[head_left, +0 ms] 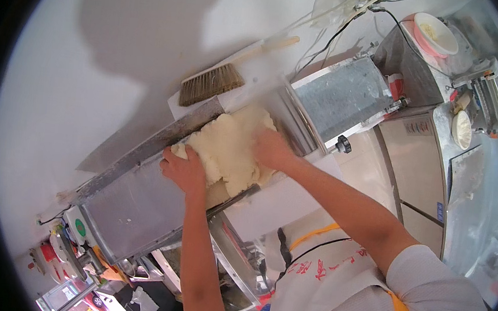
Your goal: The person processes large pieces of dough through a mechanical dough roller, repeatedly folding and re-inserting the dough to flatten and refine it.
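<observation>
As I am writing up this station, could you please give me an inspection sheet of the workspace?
Surface: sloping grey tray, with a few pale crumbs on its bare part.
Work items: pale, lumpy dough spread over the tray's right end.
Clutter: brush with a wooden handle, by the wall above the tray; white bowl at upper right.
Hands: left hand at the dough's left edge, dough showing between thumb and fingers; right hand on the dough's right side, blurred, fingertips unclear.
Cables: black cable looping down by the wall at upper right.
Surroundings: white wall with a large shadow; metal cabinet at right.
</observation>
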{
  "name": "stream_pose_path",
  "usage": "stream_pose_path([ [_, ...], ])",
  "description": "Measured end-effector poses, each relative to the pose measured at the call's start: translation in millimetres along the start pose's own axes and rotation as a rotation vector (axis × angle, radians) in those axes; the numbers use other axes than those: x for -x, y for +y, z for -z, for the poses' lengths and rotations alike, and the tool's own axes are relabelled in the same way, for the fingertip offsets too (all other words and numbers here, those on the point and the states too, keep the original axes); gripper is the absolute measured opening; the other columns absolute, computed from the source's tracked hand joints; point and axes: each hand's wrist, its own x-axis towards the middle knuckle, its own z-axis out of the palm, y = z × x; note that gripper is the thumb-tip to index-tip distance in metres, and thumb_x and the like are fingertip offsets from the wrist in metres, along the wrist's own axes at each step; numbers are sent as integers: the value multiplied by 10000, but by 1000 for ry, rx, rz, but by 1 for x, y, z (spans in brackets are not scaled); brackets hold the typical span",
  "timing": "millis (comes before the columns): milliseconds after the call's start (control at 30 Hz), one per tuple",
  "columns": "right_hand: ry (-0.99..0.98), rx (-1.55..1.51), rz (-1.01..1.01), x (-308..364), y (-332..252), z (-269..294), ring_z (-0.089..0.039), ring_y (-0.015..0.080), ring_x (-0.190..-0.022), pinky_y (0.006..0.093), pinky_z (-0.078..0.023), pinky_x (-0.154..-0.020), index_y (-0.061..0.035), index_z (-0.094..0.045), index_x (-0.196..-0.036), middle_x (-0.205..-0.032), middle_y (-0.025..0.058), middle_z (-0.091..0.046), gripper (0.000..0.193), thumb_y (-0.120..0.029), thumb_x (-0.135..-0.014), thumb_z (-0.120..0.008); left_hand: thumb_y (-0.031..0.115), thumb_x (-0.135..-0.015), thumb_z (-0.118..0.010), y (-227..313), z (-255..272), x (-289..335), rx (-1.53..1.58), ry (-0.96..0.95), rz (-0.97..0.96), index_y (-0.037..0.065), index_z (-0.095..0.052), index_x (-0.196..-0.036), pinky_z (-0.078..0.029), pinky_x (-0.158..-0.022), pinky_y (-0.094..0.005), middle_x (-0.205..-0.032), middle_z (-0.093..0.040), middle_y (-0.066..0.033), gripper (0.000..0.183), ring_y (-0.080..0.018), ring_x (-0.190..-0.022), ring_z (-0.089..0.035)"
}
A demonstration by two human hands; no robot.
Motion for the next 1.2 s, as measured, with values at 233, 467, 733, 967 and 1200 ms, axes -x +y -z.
stream_pose_path([
  [233,-380,-98,169,31,-22,33,-683,384,-953,458,-533,-807,-39,-639,-990,-954,184,-705,237,-124,-797,-749,299,-969,-660,4,-14,5,-76,27,-25,-103,-464,-1284,-459,-974,-538,-1209,-538,-352,548,-480,-1100,-553],
  [467,-356,86,274,15,18,-31,-672,415,-970,477,-531,-831,-33,-645,-1005,-978,196,-699,225,-67,-788,-693,342,-981,-661,5,-3,0,-125,-148,27,-56,-496,-1260,-466,-982,-537,-1239,-544,-339,513,-487,-1181,-543],
  [733,-271,301,137,21,8,-25,-671,427,-1026,489,-536,-897,-16,-605,-1162,-1067,212,-684,300,-59,-867,-641,437,-983,-644,5,48,27,-201,-57,-658,25,-553,-1294,-382,-1029,-537,-1247,-561,-199,525,-388,-1199,-515],
  [967,-241,-142,197,76,-26,122,-702,324,-1008,428,-552,-855,-52,-714,-1186,-1025,173,-720,262,-158,-954,-656,458,-972,-642,23,8,35,-367,-264,-830,38,-597,-1162,-383,-919,-488,-1090,-555,-147,463,-334,-1067,-528],
  [1200,-40,-321,-347,-8,213,212,-677,196,-953,325,-545,-856,-62,-690,-1220,-1091,81,-730,347,-278,-951,-717,457,-980,-615,44,-22,40,-468,-293,-839,4,-589,-1185,-377,-940,-502,-1092,-559,-171,498,-358,-1072,-521],
])
